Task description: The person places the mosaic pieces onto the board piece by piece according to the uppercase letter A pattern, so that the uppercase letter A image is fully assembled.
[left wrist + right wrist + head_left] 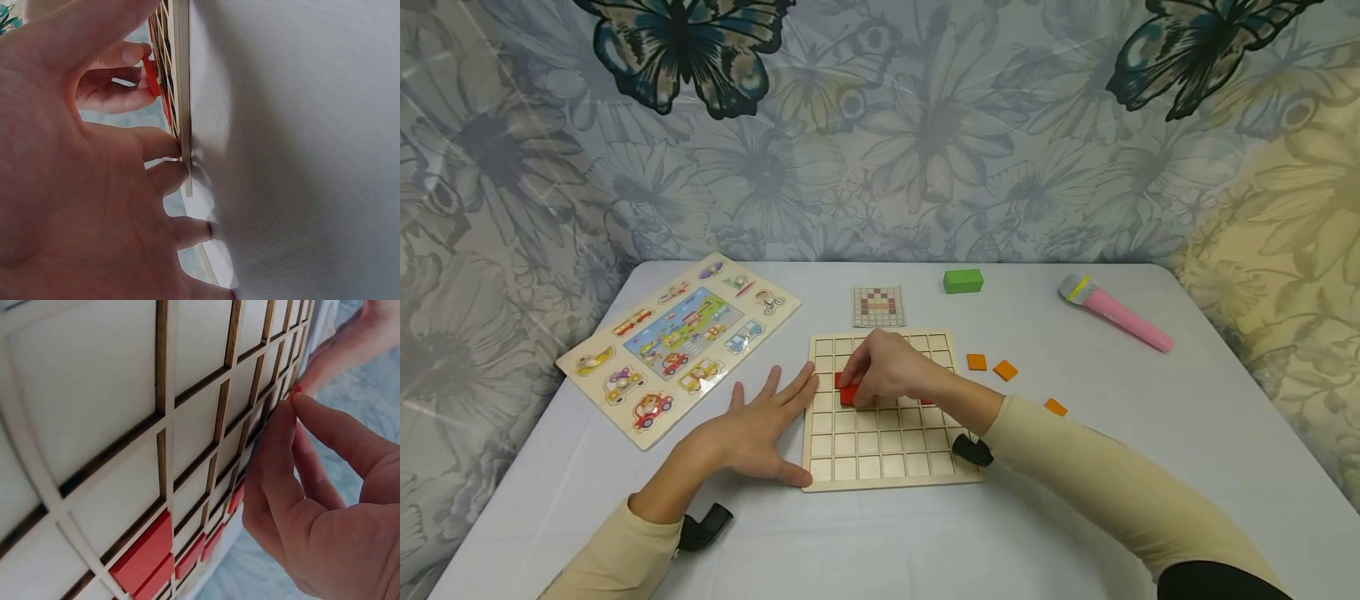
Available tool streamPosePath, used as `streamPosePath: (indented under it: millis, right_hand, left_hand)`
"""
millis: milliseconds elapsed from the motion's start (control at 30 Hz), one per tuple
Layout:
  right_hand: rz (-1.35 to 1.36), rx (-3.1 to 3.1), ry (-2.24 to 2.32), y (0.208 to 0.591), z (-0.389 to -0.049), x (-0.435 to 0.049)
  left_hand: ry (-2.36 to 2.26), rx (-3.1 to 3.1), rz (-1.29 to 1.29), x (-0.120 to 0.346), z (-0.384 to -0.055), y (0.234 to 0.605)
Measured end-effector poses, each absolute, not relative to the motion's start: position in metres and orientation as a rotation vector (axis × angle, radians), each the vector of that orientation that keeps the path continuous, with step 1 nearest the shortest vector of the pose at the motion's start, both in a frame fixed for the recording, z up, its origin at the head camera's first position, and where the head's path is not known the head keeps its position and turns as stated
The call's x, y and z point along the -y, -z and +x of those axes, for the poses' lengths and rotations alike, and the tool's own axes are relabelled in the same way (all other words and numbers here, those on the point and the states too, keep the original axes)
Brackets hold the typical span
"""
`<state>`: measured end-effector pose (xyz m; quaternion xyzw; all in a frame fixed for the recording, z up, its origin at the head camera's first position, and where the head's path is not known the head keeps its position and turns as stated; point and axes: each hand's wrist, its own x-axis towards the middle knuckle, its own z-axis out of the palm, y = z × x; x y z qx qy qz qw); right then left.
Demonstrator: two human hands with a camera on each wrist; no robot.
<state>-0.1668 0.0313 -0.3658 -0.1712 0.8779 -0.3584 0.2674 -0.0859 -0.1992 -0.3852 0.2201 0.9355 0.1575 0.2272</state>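
My right hand [891,368] pinches a small red square tile [150,75] between thumb and fingertips, over the left side of a wooden grid board [887,446]. In the right wrist view, several red tiles [145,551] sit in cells of the board, partly hidden behind the hand in the head view. My left hand [756,433] lies at the board's left edge with its fingers spread, thumb and fingertips touching the frame and the tablecloth. It holds nothing.
Behind the board lies a small patterned grid card [878,307], with a green block [963,282] to its right. Loose orange tiles [1005,370] lie right of the board. A pink microphone [1123,317] is at the back right; a vehicle picture puzzle [617,333] lies at left.
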Motion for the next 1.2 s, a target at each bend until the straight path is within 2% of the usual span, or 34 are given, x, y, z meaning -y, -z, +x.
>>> streamPosePath:
  millis: [733, 1200]
  right_hand:
    - [-0.61, -2.468, 0.854, 0.369, -0.165, -0.019]
    - [-0.57, -2.428, 0.891, 0.366, -0.165, -0.023]
  left_hand:
    - [-0.434, -2.577, 0.6, 0.199, -0.086, 0.384]
    - [-0.434, -2.581, 0.606, 0.2, -0.086, 0.385]
